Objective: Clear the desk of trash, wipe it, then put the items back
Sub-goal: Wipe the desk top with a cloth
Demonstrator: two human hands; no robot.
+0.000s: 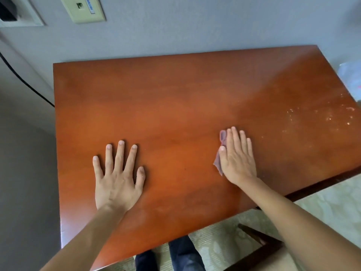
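While our right hand [237, 155] presses a cloth [218, 163] flat and our left hand [117, 173] lies spread on the worktop [175, 94], the crumbs [328, 116] beside the right edge risk being swept onto the floor.

The small blue label on the wall plate [83, 9] is too blurred to read.

I see a reddish-brown wooden counter [175, 98] set against the wall. Lying on it: a small purple cloth [219, 153] right of centre, and pale crumbs [320, 116] scattered near the right edge. Left hand [117, 178] rests flat on it; right hand [237, 159] presses flat on the cloth.
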